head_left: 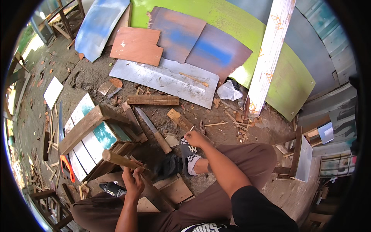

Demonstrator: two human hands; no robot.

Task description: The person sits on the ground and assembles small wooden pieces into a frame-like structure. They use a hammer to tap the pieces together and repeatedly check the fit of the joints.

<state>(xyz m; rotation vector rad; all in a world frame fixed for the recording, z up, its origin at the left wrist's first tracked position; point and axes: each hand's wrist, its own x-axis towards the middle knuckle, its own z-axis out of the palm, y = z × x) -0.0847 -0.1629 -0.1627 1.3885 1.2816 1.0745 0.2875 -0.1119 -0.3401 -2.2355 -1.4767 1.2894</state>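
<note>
My left hand [133,181] is closed around a round wooden handle [116,157], whose thick end points to the left; the tool's other end is hard to make out. Pinched in the fingers of my right hand [196,138] is a short, thin white stick [193,128] that looks like a cigarette. This hand is above my right shoe, near a wooden block [180,118] on the ground. Between my legs lie a black cloth or bag [169,166] and several wood boards [177,191].
A slatted wooden piece with white and teal boards [85,135] stands to my left, beside an orange-handled saw [68,169]. Ahead lie a wooden-handled long blade [154,129], a wood batten [153,100] and painted sheets [162,77]. A white plank [271,54] leans at right.
</note>
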